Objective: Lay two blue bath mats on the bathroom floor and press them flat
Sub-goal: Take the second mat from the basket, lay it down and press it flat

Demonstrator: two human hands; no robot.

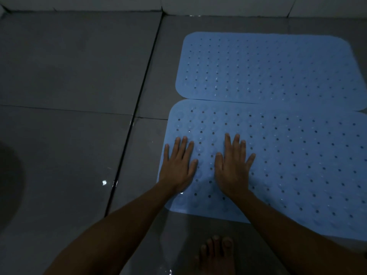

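1. Currently, two blue perforated mats lie on the dark grey tiled floor (69, 76), right of a dark grout line (137, 108). The far mat (274, 70) sits near the base of the pale wall (218, 4); the near mat (297, 159) lies just in front, their long edges touching or slightly overlapping.
2. Left hand (178, 167): palm down on the near mat's left end, fingers straight and slightly spread, gripping nothing.
3. Right hand (233, 167): palm down just beside the left hand, apart from it, fingers straight and spread, holding nothing.
4. Both mats look flat; lighting is dim.
5. A bare foot (217, 255) stands on the floor below the near mat's front edge.
6. Small wet glints show on the tile near the grout line.
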